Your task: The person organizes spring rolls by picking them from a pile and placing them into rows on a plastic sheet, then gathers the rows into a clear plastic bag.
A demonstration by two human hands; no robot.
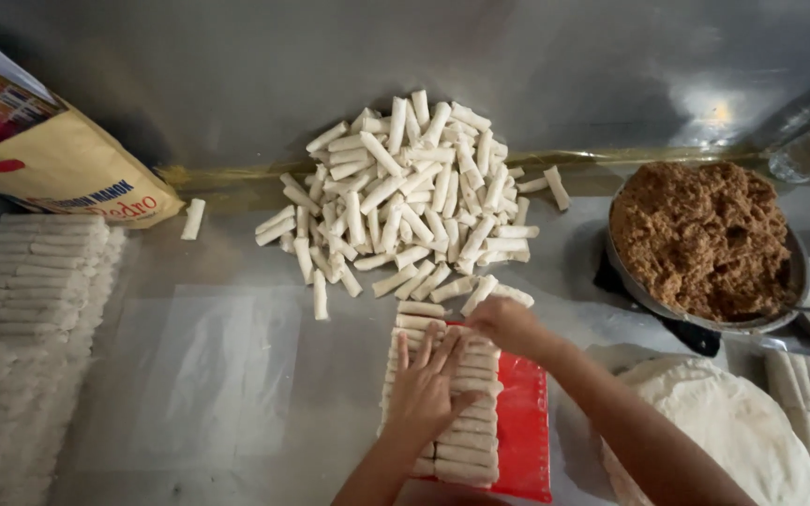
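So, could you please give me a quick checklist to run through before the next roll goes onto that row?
1. Left hand flat on the row of rolls: ok.
2. Right hand at the row's far end: ok.
3. Rolls lying parallel on the red tray: ok.
4. Loose pile of rolls close beyond the row: ok.
5. Room left on the tray: cannot tell.
6. Right hand's grip: cannot tell.

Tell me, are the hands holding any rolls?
Left hand lies flat on the row of rolls, holding nothing. Right hand touches the row's top end; a grip cannot be told.
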